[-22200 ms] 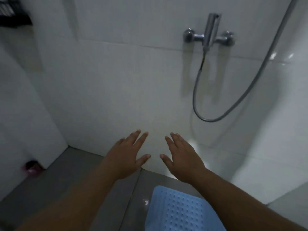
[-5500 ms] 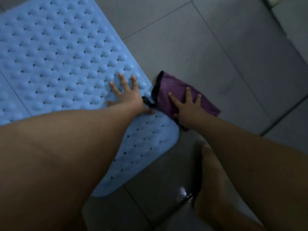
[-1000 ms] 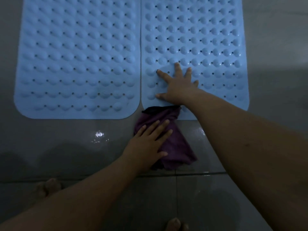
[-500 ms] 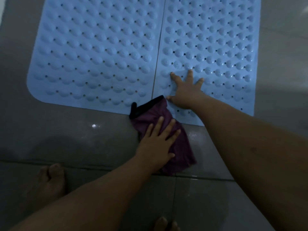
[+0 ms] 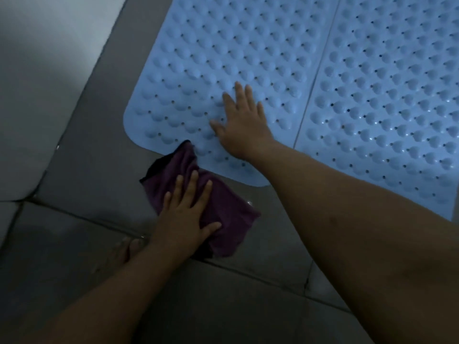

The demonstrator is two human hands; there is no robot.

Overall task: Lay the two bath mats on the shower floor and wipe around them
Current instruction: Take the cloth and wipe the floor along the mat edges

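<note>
Two light-blue bumpy bath mats lie flat, side by side and edge to edge, on the grey shower floor: the left mat (image 5: 223, 58) and the right mat (image 5: 387, 90). My right hand (image 5: 242, 122) rests flat on the left mat near its front edge, fingers spread and holding nothing. My left hand (image 5: 186, 217) presses flat on a crumpled purple cloth (image 5: 231, 219) that lies on the floor tile. The cloth's far tip overlaps the front edge of the left mat.
Wet grey floor tiles (image 5: 82, 170) with dark grout lines surround the mats. A white wall or raised edge (image 5: 37, 70) runs along the left. My bare foot (image 5: 124, 249) stands just left of my left forearm.
My left hand has slid the purple cloth leftward along the mats' front edge. My right hand has shifted from the right mat onto the left mat.
</note>
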